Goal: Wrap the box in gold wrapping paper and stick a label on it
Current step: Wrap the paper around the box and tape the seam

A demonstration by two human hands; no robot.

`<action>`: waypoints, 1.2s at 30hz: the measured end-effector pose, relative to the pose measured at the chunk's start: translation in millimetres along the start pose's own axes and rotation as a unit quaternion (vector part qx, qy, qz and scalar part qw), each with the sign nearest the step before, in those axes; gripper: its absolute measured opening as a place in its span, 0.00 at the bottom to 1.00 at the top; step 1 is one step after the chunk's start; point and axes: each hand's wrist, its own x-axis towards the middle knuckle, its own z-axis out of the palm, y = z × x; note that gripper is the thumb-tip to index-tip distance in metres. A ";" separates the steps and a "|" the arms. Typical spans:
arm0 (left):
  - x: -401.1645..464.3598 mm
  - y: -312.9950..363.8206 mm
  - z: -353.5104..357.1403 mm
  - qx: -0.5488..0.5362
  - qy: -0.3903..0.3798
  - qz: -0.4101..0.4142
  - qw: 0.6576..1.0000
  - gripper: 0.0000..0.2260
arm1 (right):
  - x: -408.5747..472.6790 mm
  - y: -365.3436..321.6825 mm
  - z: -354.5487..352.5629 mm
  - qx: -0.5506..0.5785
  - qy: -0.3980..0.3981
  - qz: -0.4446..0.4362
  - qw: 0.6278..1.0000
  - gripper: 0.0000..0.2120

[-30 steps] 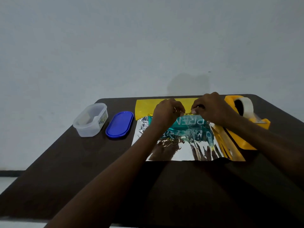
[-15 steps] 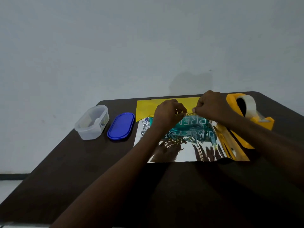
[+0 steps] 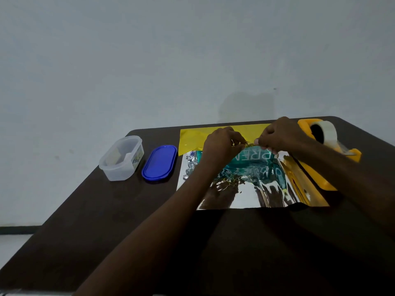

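A teal box (image 3: 257,157) with white letters lies on the wrapping paper (image 3: 252,195), whose silver side faces up. The paper's gold side (image 3: 192,139) shows in a strip beyond the box and along the right edge. My left hand (image 3: 220,146) and my right hand (image 3: 282,135) are close together at the box's far top edge. Each pinches the crinkled gold edge of the paper there. My hands and forearms cover much of the box.
A yellow tape dispenser (image 3: 320,180) with a roll of clear tape (image 3: 328,133) stands right of the paper. On the left of the dark table (image 3: 106,221) are a clear plastic container (image 3: 121,159) and its blue lid (image 3: 159,163). A white wall is behind.
Both hands stay at the box's far edge, and a crinkled bit of gold paper now shows between their fingertips. The view has shifted slightly.
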 end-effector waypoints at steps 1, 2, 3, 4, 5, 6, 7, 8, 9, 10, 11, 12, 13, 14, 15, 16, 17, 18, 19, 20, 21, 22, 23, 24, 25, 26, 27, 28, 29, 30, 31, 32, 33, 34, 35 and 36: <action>0.2 -0.2 0.3 0.003 0.001 0.001 1.000 0.05 | -0.7 4.2 -1.2 0.013 -0.005 0.001 1.000 0.11; 0.5 -0.3 0.3 0.005 0.001 0.001 1.000 0.05 | -1.4 7.3 -3.0 0.023 -0.013 0.002 1.000 0.11; 0.5 -0.6 0.5 0.008 0.001 0.001 1.000 0.05 | -1.8 9.6 -4.7 0.031 -0.022 0.002 0.999 0.10; 0.6 -0.2 0.7 0.009 0.000 0.002 1.000 0.05 | -1.8 11.1 -6.5 0.036 -0.030 0.000 0.999 0.10; 0.4 0.1 0.7 0.011 -0.001 0.002 1.000 0.05 | -1.0 11.7 -7.7 0.039 -0.036 -0.004 0.999 0.10; 0.3 0.5 0.7 0.013 -0.001 0.001 1.000 0.05 | -0.2 11.7 -8.6 0.040 -0.039 -0.008 0.998 0.09; 0.3 0.3 0.9 0.014 0.000 0.000 1.000 0.05 | 0.9 11.1 -9.3 0.035 -0.041 -0.015 0.998 0.09; 0.1 0.3 0.9 0.015 0.001 -0.001 1.000 0.05 | 1.7 10.4 -9.9 0.021 -0.039 -0.030 0.999 0.09; 0.2 0.4 0.7 0.016 0.000 -0.001 1.000 0.05 | 2.2 9.7 -10.9 -0.004 -0.035 -0.057 0.998 0.09; 0.1 0.4 0.8 0.017 -0.002 -0.002 1.000 0.05 | 1.7 8.7 -11.9 -0.040 -0.028 -0.093 0.994 0.08; 0.4 0.4 0.9 0.019 -0.004 -0.001 1.000 0.05 | 0.3 7.8 -13.1 -0.075 -0.020 -0.130 0.989 0.06; 0.5 0.4 1.2 0.020 -0.005 -0.001 1.000 0.05 | -1.8 7.4 -13.9 -0.099 -0.014 -0.160 0.982 0.05; 0.6 0.0 1.2 0.021 -0.005 -0.002 1.000 0.05 | -4.0 8.0 -14.2 -0.115 -0.012 -0.184 0.976 0.05; 0.9 0.0 1.3 0.022 -0.004 -0.001 1.000 0.05 | -5.5 9.9 -14.3 -0.126 -0.011 -0.204 0.971 0.06; 1.1 -0.3 1.4 0.023 -0.004 -0.001 1.000 0.05 | -6.4 12.0 -13.6 -0.138 -0.011 -0.220 0.966 0.07; 1.0 -0.5 1.7 0.022 -0.002 -0.001 1.000 0.05 | -6.9 13.8 -12.2 -0.153 -0.013 -0.237 0.959 0.08; 1.0 -0.9 2.0 0.021 -0.002 -0.002 1.000 0.05 | -6.8 15.8 -10.9 -0.168 -0.015 -0.253 0.953 0.09; 1.4 -1.3 2.3 0.019 -0.001 -0.003 1.000 0.05 | -6.8 17.6 -11.0 -0.178 -0.014 -0.264 0.948 0.10; 1.9 -1.3 2.9 0.017 -0.001 -0.005 1.000 0.05 | -7.6 20.2 -13.2 -0.182 -0.012 -0.266 0.947 0.10; 2.2 -1.5 3.2 0.014 -0.002 -0.007 1.000 0.05 | -9.2 23.2 -17.0 -0.183 -0.008 -0.262 0.948 0.10; 2.1 -1.7 3.4 0.010 -0.001 -0.008 1.000 0.04 | -10.9 26.9 -21.6 -0.184 0.001 -0.257 0.949 0.10; 2.1 -2.1 3.4 0.007 0.001 -0.008 1.000 0.04 | -12.6 30.3 -26.5 -0.184 0.013 -0.252 0.950 0.09; 1.9 -2.7 3.3 0.003 0.003 -0.007 1.000 0.04 | -13.9 33.5 -31.3 -0.177 0.028 -0.244 0.953 0.08; 1.3 -2.7 3.9 -0.002 0.004 -0.006 1.000 0.04 | -15.3 35.2 -35.8 -0.158 0.040 -0.233 0.959 0.06; 0.3 -2.7 4.0 -0.006 0.007 -0.006 1.000 0.04 | -15.4 35.7 -39.0 -0.134 0.046 -0.223 0.964 0.05; -1.0 -2.5 4.2 -0.006 0.011 -0.005 1.000 0.04 | -15.0 34.0 -40.5 -0.111 0.042 -0.212 0.970 0.04; -2.2 -2.2 4.8 -0.004 0.016 -0.004 1.000 0.04 | -13.7 31.2 -40.2 -0.089 0.029 -0.200 0.975 0.04; -3.4 -1.8 5.8 -0.003 0.022 -0.004 1.000 0.04 | -12.2 27.8 -38.7 -0.069 0.010 -0.188 0.980 0.05; -4.2 -1.3 6.5 -0.003 0.028 -0.004 1.000 0.04 | -10.1 25.1 -35.6 -0.051 -0.009 -0.180 0.982 0.05; -5.1 -0.6 7.3 -0.003 0.034 -0.005 0.999 0.04 | -7.6 23.4 -31.1 -0.036 -0.027 -0.173 0.984 0.05; -5.7 0.1 7.9 -0.003 0.039 -0.007 0.999 0.05 | -4.9 22.3 -26.1 -0.023 -0.043 -0.168 0.985 0.05; -6.0 0.6 8.5 -0.004 0.044 -0.008 0.999 0.06 | -1.9 22.1 -20.7 -0.010 -0.052 -0.163 0.985 0.04; -6.2 0.6 8.9 -0.004 0.048 -0.008 0.999 0.06 | 1.7 22.4 -15.8 0.002 -0.056 -0.156 0.986 0.04; -5.9 0.9 9.0 -0.002 0.050 -0.007 0.999 0.06 | 5.1 23.1 -12.1 0.017 -0.058 -0.145 0.988 0.05; -6.0 0.8 9.2 0.001 0.052 -0.006 0.999 0.05 | 7.9 23.8 -9.9 0.030 -0.058 -0.132 0.989 0.05; -5.8 0.4 9.4 0.001 0.051 -0.006 0.999 0.05 | 10.3 24.4 -9.5 0.043 -0.056 -0.121 0.990 0.06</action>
